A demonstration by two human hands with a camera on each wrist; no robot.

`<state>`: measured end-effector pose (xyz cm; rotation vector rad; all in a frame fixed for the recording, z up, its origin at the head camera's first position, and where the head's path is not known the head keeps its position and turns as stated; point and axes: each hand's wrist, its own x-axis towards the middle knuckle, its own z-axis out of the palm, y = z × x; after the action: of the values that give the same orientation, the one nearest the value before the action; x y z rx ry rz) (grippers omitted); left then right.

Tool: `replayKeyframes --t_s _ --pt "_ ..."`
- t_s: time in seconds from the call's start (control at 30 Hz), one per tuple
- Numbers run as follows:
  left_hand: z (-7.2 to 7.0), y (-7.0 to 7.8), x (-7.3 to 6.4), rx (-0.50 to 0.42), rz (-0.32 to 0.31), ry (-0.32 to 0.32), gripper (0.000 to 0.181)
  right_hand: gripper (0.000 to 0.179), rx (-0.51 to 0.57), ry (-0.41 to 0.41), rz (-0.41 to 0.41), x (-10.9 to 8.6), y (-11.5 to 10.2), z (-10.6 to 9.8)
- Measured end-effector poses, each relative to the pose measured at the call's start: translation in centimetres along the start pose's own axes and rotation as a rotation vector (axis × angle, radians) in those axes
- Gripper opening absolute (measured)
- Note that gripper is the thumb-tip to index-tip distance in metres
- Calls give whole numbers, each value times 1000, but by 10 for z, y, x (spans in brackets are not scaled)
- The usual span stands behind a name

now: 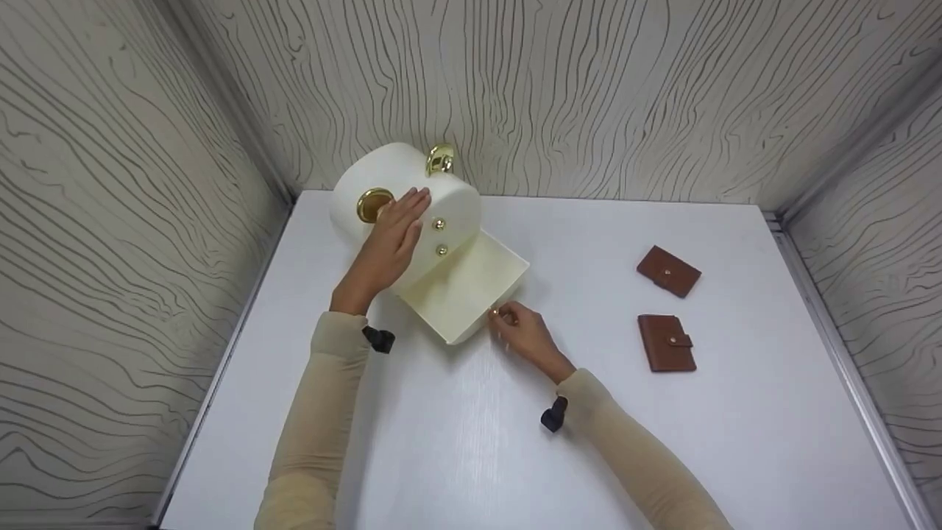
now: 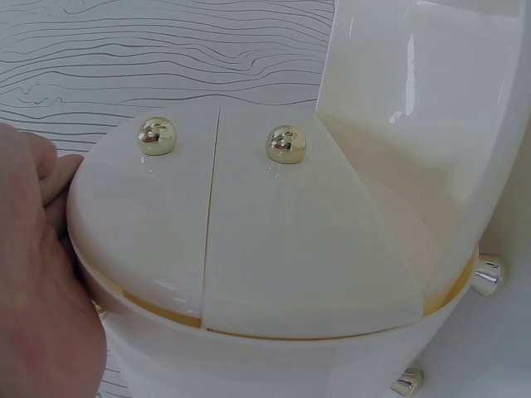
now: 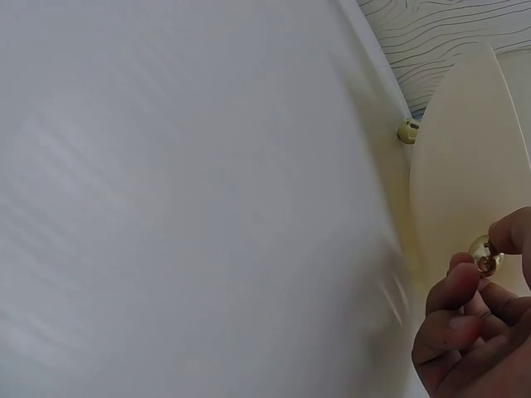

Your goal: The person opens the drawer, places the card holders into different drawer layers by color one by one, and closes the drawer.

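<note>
A cream-coloured, round-sided storage box (image 1: 401, 165) stands at the table's back left, its hinged-looking compartment (image 1: 467, 291) swung out toward the front. My left hand (image 1: 394, 239) lies against the box with fingers straight; in the left wrist view its fingers touch the rim beside the lid. On that lid sit two round gold knobs (image 2: 285, 144). My right hand (image 1: 526, 335) is at the compartment's outer side. Thumb and fingertips pinch a small gold knob (image 3: 485, 255) there, as the right wrist view shows. The compartment's visible floor is bare.
Two brown leather wallets with snap fasteners lie on the right of the white table (image 1: 765, 442): one farther back (image 1: 668, 271), one nearer (image 1: 667, 343). A gold ring (image 1: 374, 204) and a shiny gold fitting (image 1: 440, 160) are on the box. Patterned walls enclose the table.
</note>
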<state>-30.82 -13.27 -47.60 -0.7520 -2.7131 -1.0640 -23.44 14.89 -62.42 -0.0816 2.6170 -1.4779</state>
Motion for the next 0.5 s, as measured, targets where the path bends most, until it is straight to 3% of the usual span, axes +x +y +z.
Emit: replayKeyframes --t_s 0.3,0.5 --pt "0 -1 0 1 1 -6 52 28 47 -38 61 -4 -2 -5" --pt "0 -1 0 -3 -4 -3 52 24 37 -19 39 -4 3 -11"
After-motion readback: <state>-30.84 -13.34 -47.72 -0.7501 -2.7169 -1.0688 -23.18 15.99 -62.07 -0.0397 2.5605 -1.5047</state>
